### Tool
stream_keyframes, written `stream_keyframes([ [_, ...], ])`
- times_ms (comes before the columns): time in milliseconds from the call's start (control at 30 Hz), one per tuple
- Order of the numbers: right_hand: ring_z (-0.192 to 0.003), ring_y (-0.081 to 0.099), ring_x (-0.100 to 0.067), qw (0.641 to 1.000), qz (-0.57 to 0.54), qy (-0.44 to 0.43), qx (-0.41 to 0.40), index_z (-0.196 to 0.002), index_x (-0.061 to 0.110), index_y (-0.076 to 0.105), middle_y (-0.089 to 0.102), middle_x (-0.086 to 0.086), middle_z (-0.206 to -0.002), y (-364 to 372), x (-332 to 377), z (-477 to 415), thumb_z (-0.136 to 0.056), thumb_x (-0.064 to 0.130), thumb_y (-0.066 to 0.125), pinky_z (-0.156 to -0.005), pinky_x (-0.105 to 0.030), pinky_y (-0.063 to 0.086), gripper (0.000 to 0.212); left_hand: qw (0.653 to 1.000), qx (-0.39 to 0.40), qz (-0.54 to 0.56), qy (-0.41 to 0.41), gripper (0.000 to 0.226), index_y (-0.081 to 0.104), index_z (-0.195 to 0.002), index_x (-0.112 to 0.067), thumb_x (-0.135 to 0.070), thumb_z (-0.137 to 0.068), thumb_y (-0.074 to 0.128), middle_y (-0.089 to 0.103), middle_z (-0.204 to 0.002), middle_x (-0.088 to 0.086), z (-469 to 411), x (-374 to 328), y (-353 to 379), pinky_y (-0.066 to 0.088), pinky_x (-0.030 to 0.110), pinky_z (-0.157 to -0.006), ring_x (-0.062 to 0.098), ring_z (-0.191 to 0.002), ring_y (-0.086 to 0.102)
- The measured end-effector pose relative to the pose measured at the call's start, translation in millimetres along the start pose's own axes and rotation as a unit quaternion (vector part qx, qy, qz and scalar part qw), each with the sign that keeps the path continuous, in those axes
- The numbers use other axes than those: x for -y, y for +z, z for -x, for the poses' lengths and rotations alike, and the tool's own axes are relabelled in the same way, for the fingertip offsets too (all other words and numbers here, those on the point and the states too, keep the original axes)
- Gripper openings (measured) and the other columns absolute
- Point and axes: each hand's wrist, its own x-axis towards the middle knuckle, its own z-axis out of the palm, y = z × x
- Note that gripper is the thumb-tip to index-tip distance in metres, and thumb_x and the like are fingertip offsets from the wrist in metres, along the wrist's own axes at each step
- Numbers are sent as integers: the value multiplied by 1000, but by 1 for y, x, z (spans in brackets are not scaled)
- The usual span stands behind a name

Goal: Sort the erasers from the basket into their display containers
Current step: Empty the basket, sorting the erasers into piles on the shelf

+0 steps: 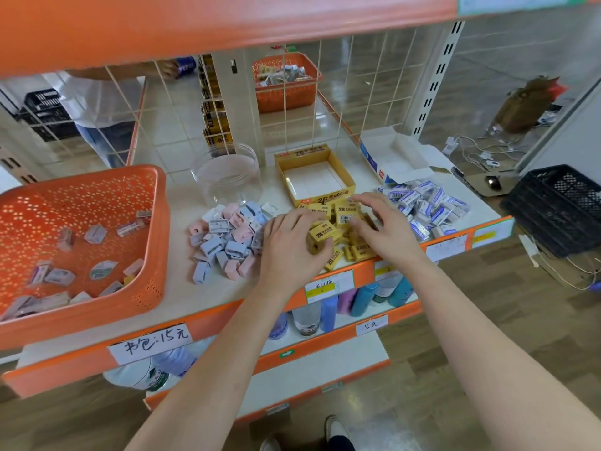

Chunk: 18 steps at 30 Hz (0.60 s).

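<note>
The yellow 2B erasers (344,216) lie heaped at the middle of the frame, on the white shelf (182,288). The heap spills right to the orange front edge (364,275), where one eraser sits on the lip. The left hand (292,245) curls over the heap's left side, with an eraser pinched between thumb and fingers. The right hand (387,229) lies over the right side, fingers spread and straight.

Just behind the heap stands the yellow display box (322,198), open and showing a bare white floor. To its left is a clear round jar (227,177), with pastel pink, blue and grey erasers (224,242) piled in front of it, touching the left hand. To the right is a pile of white-and-blue wrapped erasers (426,206), close to the shelf's right end. Behind it lies an open white box (393,154).

The orange basket (156,239) fills the left of the frame and overhangs the front edge. A few mixed erasers (58,275) are scattered in it. Bare shelf runs between the basket and the pastel pile, down to the lip.

An upper orange shelf (195,24) overhangs across the top of the frame. A wire grid (357,86) closes the back. At the right a black crate (553,209) stands on the floor.
</note>
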Motion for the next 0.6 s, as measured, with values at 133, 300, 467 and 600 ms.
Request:
stream_keyframes([
  [133,-109,44,7,996,-22,-78,-39,-120,17,61,53,8,-120,-2,28,-13,-87,6,59,-93,1,27,34,997,-36,68,-2,37,66,-110,-21,-40,-81,50,60,-112,-4,-4,1,-19,43,40,-96,17,-107,56],
  [300,-112,44,-1,984,-15,-177,10,-117,11,63,57,-2,-120,24,83,-46,-84,19,55,-95,1,24,35,987,-140,82,-19,32,64,-109,-15,-25,-81,51,58,-110,-7,-13,7,-85,36,22,-91,12,-105,50],
  [467,-109,52,-15,965,-25,-250,72,-110,4,66,60,-12,-116,79,140,-63,-81,16,56,-93,-1,26,33,969,-218,12,-116,28,64,-110,-14,-7,-84,58,53,-111,-6,1,51,-162,30,19,-87,15,-106,51],
  [600,-108,55,-20,954,-48,-277,107,-113,3,66,60,-16,-118,121,186,-60,-82,3,63,-90,4,23,31,951,-214,-47,-217,32,62,-118,-16,-11,-86,56,57,-120,4,33,100,-207,31,20,-89,21,-113,50],
])
